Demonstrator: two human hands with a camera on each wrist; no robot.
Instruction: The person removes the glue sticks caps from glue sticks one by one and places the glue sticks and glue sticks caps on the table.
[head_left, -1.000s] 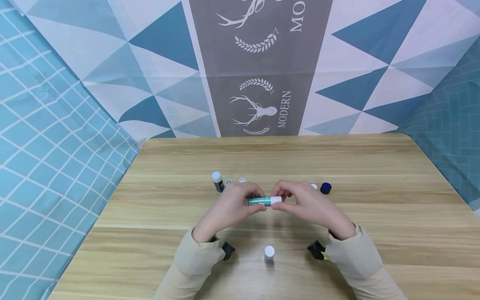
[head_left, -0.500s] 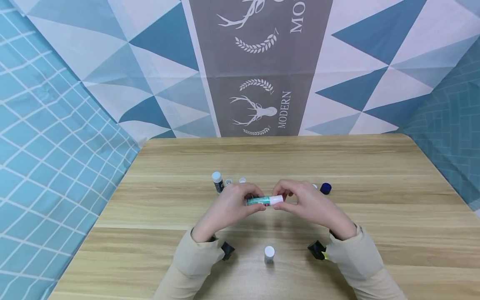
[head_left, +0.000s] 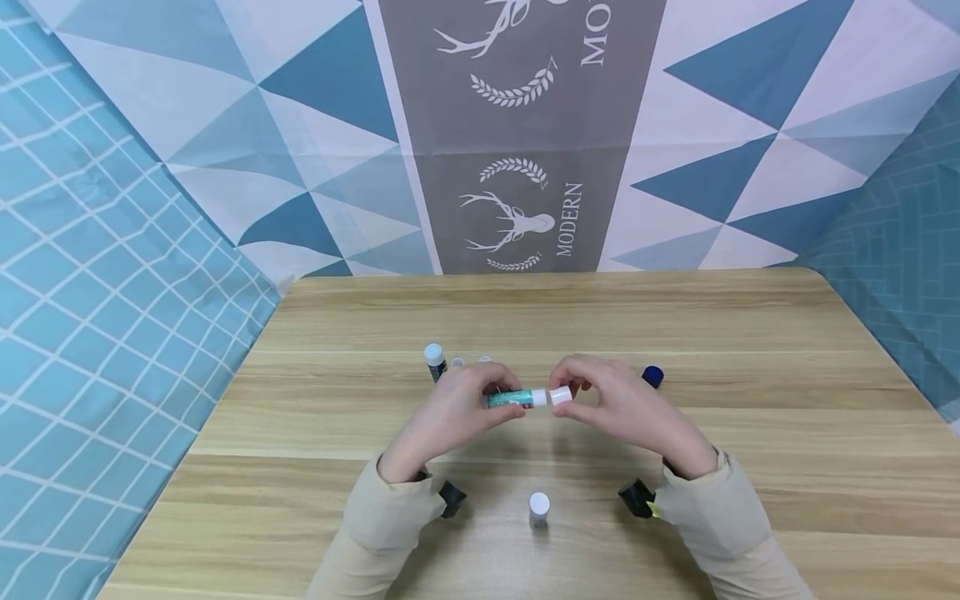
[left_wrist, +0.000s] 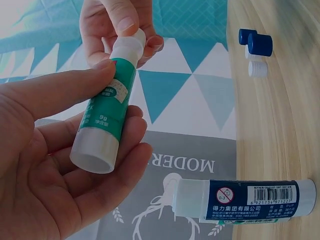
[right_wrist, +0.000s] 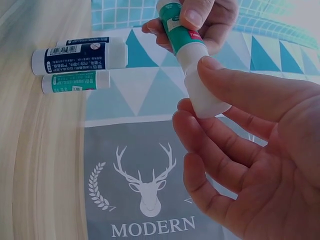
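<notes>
My left hand (head_left: 468, 408) grips a green glue stick (left_wrist: 107, 102) by its barrel, thumb on one side and fingers round the other. The stick lies nearly level in the head view, its white end toward my right hand (head_left: 611, 408). Between thumb and fingertips, my right hand pinches a white cap (right_wrist: 205, 95). A narrow gap separates cap and stick in the head view. Beyond my left hand stands a navy glue stick (head_left: 434, 360) with a white top. A dark blue cap (head_left: 652, 377) lies on the table beyond my right hand.
A small upright white-topped cylinder (head_left: 538, 508) stands between my forearms. Another green glue stick (right_wrist: 75, 81) stands beside the navy ones. White caps (left_wrist: 258, 69) lie near the blue caps (left_wrist: 260, 45). A patterned cloth (head_left: 517, 125) hangs behind the wooden table (head_left: 540, 317).
The white cap has come away from the end of the green glue stick. My right hand has moved slightly right with the cap, and my left hand slightly left with the stick.
</notes>
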